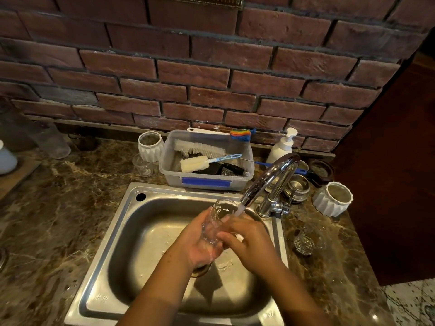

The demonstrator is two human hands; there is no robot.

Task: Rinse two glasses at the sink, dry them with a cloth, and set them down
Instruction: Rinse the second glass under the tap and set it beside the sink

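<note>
Head cam, looking down: I've got the first glass (217,222) over the sink (131,222). My left hand (197,245) is wrapped round its lower half, and my right hand (251,243) has its fingers curled against the side. So both hands are together on the one glass. Its long axis is tilted, base near in my left palm, mouth pointing far and up at the tap (273,177), with the water stream (240,209) hitting right by the rim. The second glass (308,238) sits on the counter just right of the sink. It's closest to my right hand, so I reckon that hand grabs it next.
</note>
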